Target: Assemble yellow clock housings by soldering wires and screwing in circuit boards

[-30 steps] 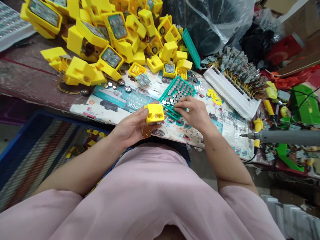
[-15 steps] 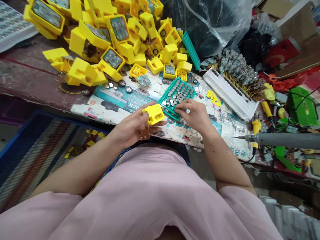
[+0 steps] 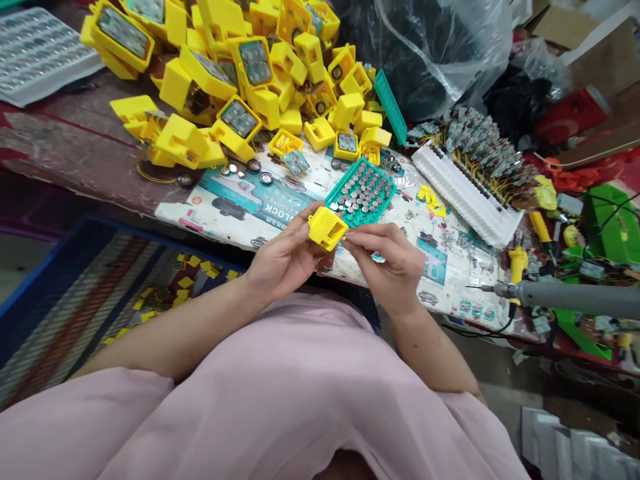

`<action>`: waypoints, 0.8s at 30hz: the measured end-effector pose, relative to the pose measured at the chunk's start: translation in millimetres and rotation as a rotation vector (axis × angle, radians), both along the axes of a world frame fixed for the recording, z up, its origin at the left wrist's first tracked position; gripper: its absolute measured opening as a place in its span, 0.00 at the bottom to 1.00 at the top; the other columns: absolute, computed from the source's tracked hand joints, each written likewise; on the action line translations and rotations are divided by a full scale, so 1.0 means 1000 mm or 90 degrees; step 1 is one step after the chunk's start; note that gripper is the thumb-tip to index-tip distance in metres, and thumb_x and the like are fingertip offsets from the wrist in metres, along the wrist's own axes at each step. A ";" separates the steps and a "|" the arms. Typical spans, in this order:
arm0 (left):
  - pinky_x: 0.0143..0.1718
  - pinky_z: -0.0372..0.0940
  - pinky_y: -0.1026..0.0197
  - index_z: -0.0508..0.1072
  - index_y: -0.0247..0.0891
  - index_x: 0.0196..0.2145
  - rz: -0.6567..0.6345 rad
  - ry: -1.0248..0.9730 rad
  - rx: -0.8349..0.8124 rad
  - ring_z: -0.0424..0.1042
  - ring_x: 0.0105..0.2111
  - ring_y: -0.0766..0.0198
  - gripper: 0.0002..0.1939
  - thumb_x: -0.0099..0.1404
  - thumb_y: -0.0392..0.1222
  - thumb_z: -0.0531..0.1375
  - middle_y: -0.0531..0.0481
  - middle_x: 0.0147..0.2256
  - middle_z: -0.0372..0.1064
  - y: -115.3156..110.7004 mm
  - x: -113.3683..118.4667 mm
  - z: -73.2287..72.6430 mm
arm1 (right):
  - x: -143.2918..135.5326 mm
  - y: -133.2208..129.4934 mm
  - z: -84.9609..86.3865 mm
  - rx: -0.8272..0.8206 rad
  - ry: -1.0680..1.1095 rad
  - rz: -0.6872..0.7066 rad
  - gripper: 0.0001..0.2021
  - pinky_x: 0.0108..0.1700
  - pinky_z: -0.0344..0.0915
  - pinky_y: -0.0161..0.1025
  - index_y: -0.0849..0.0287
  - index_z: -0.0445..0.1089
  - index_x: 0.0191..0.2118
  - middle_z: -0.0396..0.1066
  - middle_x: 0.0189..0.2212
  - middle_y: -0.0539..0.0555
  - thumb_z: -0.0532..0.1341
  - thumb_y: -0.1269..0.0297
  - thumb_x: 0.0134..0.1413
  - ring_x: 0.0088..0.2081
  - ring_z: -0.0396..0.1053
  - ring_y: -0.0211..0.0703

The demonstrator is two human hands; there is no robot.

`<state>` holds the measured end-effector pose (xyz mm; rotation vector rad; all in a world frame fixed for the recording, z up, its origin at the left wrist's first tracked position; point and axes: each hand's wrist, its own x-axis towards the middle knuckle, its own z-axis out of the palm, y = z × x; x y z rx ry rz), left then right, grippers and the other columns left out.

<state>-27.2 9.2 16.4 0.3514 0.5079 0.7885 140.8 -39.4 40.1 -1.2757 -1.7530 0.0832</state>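
With the fingers of the left hand (image 3: 283,261), curling closed round a yellow case (image 3: 324,224), just in front of the green tray (image 3: 367,218). With those of the right hand (image 3: 393,257), pinching nearly together at the case's edge, perhaps holding something too small to tell. Apparently working midway on this case, given an open recess (image 3: 337,231) and a brown board (image 3: 327,261) below. Leaving plenty, judging by button cells (image 3: 367,195) lying in the tray and other yellow cases (image 3: 263,107) heaped beyond and left of it.
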 end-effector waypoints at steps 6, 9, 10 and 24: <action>0.44 0.69 0.64 0.74 0.44 0.52 -0.025 -0.020 0.019 0.73 0.43 0.67 0.19 0.63 0.38 0.66 0.52 0.47 0.75 -0.010 0.006 -0.004 | 0.000 -0.005 -0.013 0.099 -0.179 -0.044 0.11 0.43 0.75 0.38 0.55 0.74 0.45 0.79 0.38 0.55 0.64 0.76 0.59 0.40 0.75 0.39; 0.46 0.68 0.66 0.72 0.44 0.56 -0.031 -0.016 0.025 0.73 0.42 0.68 0.25 0.62 0.39 0.68 0.53 0.45 0.75 -0.012 0.006 -0.007 | 0.003 -0.008 -0.018 0.103 -0.250 -0.047 0.12 0.43 0.74 0.37 0.58 0.73 0.46 0.78 0.39 0.58 0.63 0.77 0.58 0.41 0.75 0.41; 0.46 0.68 0.65 0.72 0.44 0.57 -0.034 -0.013 0.027 0.73 0.42 0.68 0.26 0.61 0.39 0.68 0.53 0.45 0.75 -0.012 0.005 -0.008 | 0.004 -0.010 -0.019 0.099 -0.263 -0.046 0.12 0.43 0.74 0.36 0.59 0.73 0.47 0.78 0.39 0.58 0.63 0.77 0.59 0.41 0.75 0.41; 0.43 0.69 0.67 0.73 0.43 0.50 -0.010 0.016 0.045 0.74 0.41 0.68 0.25 0.57 0.41 0.73 0.53 0.43 0.75 -0.021 0.007 -0.008 | 0.007 -0.021 -0.023 0.100 -0.288 -0.055 0.12 0.46 0.75 0.34 0.58 0.73 0.50 0.78 0.41 0.58 0.61 0.73 0.62 0.43 0.77 0.41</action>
